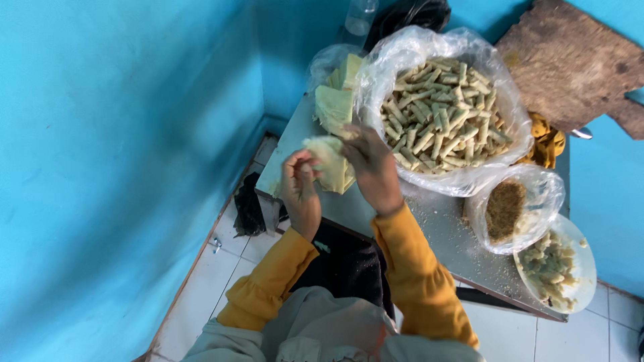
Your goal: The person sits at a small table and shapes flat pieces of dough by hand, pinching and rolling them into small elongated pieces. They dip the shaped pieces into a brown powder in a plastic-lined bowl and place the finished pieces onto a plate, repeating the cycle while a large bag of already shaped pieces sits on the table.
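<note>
Wrapper sheet, pale yellow and floppy, is what both hands are busy with, held up just over the near-left corner of the metal table. Left hand has its fingertips pinched on the sheet's left edge, and the right hand is curled over the right side of it with fingers closed on the sheet, so both grips are pretty much shut on that one piece. Can't really tell if there's filling inside it, the hands cover too much.

Just beyond the sheet on the table sits a stack of more wrappers in a thin plastic bag. Right of that stack is a big clear bag piled with finished rolled sticks, loads of them. Further along the table's right end there's a smaller bag of brown crumbs, and touching it a round plate with a lumpy pale filling mix. Crumbs are scattered over the tabletop. Yellow cloth peeks out behind the big bag. Person wears mustard sleeves, blue walls all round.
</note>
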Available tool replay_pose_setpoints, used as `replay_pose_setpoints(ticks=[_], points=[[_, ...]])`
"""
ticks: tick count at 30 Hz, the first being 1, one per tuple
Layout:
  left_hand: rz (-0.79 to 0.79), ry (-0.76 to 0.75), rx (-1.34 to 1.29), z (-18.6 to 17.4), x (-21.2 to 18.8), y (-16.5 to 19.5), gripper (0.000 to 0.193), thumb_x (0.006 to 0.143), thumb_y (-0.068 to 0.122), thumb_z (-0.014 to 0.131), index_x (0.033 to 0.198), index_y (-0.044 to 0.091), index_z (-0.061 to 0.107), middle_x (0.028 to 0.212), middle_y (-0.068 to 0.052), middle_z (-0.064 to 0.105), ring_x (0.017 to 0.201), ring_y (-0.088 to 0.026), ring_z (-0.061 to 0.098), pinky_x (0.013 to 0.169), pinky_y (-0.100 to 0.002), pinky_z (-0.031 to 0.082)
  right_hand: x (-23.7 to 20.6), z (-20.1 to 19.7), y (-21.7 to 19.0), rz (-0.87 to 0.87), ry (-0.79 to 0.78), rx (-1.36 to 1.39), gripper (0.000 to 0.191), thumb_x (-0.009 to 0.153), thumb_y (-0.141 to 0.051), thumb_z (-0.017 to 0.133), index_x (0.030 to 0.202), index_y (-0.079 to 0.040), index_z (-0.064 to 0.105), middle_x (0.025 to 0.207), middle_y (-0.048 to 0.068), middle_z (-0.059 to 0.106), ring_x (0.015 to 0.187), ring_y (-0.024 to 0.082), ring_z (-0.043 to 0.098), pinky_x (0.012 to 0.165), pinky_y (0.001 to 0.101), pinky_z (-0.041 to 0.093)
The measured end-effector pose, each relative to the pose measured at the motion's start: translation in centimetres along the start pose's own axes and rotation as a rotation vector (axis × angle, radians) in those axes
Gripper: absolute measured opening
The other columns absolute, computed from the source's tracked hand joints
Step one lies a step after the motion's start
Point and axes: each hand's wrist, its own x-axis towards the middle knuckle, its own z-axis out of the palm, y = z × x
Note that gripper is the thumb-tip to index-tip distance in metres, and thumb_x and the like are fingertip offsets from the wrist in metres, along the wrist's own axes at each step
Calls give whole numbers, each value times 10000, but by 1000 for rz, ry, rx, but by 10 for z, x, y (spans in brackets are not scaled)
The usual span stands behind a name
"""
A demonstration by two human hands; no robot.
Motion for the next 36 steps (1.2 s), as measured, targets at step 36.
replay_pose_setpoints(ticks=[36], points=[[26,-433,93,49,-87,15,420,1102,152,507,1477,-16,423,1250,-146,656,1118,-192,669,929,-296,580,-129,-36,-3,222,316,681,361,951,76,594,1280,-38,500,1149,131,650,991,164,651,860,305,554]])
